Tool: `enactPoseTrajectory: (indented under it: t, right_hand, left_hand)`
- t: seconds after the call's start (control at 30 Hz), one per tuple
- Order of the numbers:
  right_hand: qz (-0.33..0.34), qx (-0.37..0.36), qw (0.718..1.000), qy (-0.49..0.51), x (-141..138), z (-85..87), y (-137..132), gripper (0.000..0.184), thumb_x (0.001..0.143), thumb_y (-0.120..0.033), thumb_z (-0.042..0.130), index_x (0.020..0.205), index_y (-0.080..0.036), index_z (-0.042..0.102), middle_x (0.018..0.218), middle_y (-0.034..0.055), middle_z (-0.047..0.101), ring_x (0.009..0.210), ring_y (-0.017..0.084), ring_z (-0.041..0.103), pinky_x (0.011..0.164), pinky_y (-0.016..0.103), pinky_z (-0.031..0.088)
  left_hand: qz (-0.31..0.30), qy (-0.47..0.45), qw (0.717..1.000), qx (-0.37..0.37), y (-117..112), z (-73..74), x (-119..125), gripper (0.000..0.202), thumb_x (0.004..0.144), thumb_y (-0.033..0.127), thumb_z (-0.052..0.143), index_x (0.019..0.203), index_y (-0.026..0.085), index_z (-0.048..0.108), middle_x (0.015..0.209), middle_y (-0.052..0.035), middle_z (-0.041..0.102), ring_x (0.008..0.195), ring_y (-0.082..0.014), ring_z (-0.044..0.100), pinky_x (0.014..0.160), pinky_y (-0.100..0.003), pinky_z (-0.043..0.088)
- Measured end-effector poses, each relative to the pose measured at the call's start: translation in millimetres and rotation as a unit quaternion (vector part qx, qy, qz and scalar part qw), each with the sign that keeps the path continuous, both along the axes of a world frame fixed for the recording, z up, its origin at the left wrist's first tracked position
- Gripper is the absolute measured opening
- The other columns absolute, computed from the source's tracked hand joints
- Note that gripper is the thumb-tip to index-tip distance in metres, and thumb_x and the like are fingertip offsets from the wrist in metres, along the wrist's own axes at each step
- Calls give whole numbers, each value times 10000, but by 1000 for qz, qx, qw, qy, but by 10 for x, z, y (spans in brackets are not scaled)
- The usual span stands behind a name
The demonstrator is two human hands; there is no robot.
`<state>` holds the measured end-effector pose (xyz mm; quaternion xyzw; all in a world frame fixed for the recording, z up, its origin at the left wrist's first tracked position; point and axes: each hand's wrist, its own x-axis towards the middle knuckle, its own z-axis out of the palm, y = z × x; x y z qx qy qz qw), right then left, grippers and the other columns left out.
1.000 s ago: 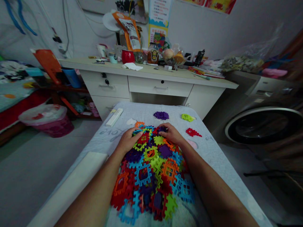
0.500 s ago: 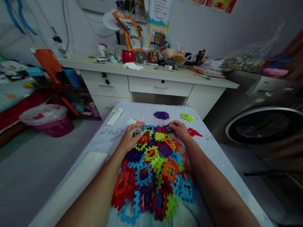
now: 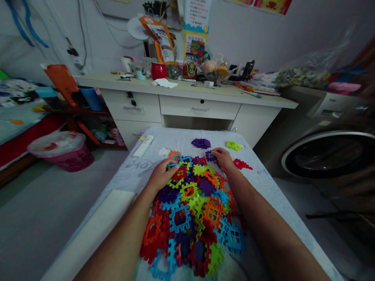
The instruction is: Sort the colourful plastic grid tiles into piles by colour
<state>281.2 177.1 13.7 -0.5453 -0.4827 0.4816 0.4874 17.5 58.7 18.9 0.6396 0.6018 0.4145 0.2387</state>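
Observation:
A heap of colourful plastic interlocking building pieces (image 3: 189, 207) with toothed edges covers the middle of the cloth-covered table. At the far right edge of the heap, my right hand (image 3: 222, 158) pinches a purple interlocking piece (image 3: 209, 156). My left hand (image 3: 163, 172) rests on the far left side of the heap with thumb and fingers apart, and no piece shows in its grasp. Beyond my right hand lie a cluster of purple pieces (image 3: 200, 143) and a lime green group (image 3: 233, 145). Red pieces (image 3: 241, 164) lie to its right.
A long white box (image 3: 143, 146) lies at the table's far left, and a white board (image 3: 96, 230) runs along the left edge. Behind stands a cluttered white desk (image 3: 181, 89). A washing machine (image 3: 328, 144) is at the right, a pink waste bin (image 3: 63, 152) at the left.
My right hand has drawn the purple piece slightly away from the heap, toward the far side. The left hand has shifted slightly on the heap. The camera view has moved a little.

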Motion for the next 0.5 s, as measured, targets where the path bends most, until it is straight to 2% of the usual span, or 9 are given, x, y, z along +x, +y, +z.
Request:
enactPoseTrajectory:
  t: [0.1, 0.27, 0.4, 0.5]
  right_hand:
    - [-13, -12, 1000, 23, -13, 29, 71, 273, 594, -351, 747, 695, -197, 545, 589, -51, 548, 477, 86, 469, 431, 212, 380]
    - [-8, -9, 1000, 8, -112, 121, 192, 278, 595, -354, 766, 661, -188, 554, 487, -71, 487, 404, 68, 387, 399, 207, 295]
    - [-27, -22, 999, 31, -278, 194, 285, 234, 631, -252, 756, 643, -183, 533, 484, -67, 503, 384, 58, 389, 376, 191, 279]
    - [-29, -31, 998, 40, -417, 219, 344, 210, 674, -181, 728, 682, -179, 518, 517, -65, 522, 398, 58, 450, 372, 167, 305]
  left_hand:
    - [2, 2, 1000, 2, 8, -23, -2, 313, 805, 483, 554, 941, 222, 661, 1057, -45, 703, 1031, -244, 640, 975, -390, 463]
    - [-1, 0, 1000, 0, 22, -55, -8, 327, 818, 479, 549, 976, 217, 662, 1059, -49, 702, 1035, -241, 640, 969, -389, 465]
    - [-5, -4, 1000, -2, 26, -59, -12, 324, 817, 475, 548, 961, 209, 666, 1062, -55, 697, 1029, -238, 639, 964, -383, 466]
    - [-11, -2, 1000, 3, 35, -77, -20, 320, 818, 478, 551, 953, 211, 664, 1062, -50, 696, 1027, -235, 635, 962, -380, 462]
